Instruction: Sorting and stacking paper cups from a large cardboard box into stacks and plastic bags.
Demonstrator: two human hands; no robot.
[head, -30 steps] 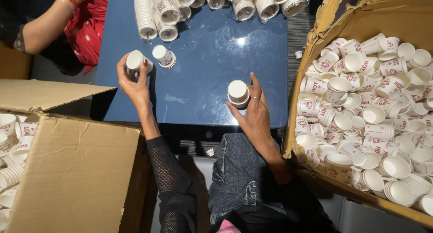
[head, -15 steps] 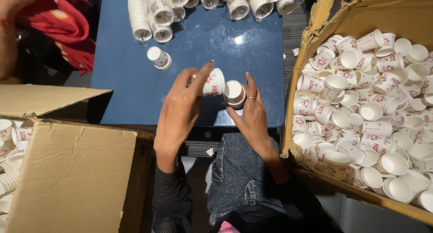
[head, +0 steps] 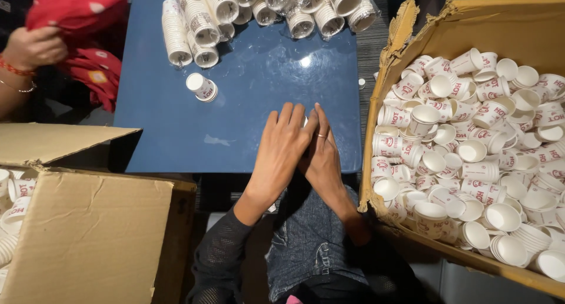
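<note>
- Left hand (head: pixel 282 145): fingers straight and close together, laid against the right hand over the near edge of the blue table (head: pixel 176 133); whether it grips anything cannot be told.
- Right hand (head: pixel 322 154): likewise flat, ring on one finger; contents between the palms hidden.
- Single paper cup (head: pixel 202 87): lying on the table, far left of the hands.
- Stacked cups (head: pixel 200 18): along the far edge.
- Cardboard box (head: pixel 412 27) of loose cups: right.
</note>
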